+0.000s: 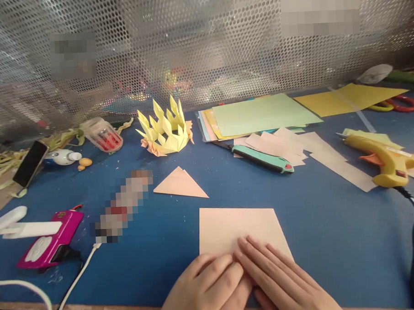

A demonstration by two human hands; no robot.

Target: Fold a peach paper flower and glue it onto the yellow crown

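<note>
A pale peach paper sheet [237,224] lies on the blue table top close to the front edge. My left hand [216,287] rests on its lower left part, the fingers curled and pressed together on the paper. Flat on the lower right part lies my right hand [281,275], fingers stretched out and touching those of my left hand. The sheet's near edge is hidden under both hands. A folded peach paper triangle [180,183] sits just beyond the sheet to the left. Farther back stands a yellow folded-paper crown [168,131] with peach pieces at its base.
Behind are a green paper sheet [263,113], pale paper strips [278,142], a teal cutter [262,158] and a yellow glue gun [381,154] with a black cord. Left are a magenta device [62,234], white cables, a phone [31,163] and a clear cup [103,134]. Metal mesh [222,44] rises behind.
</note>
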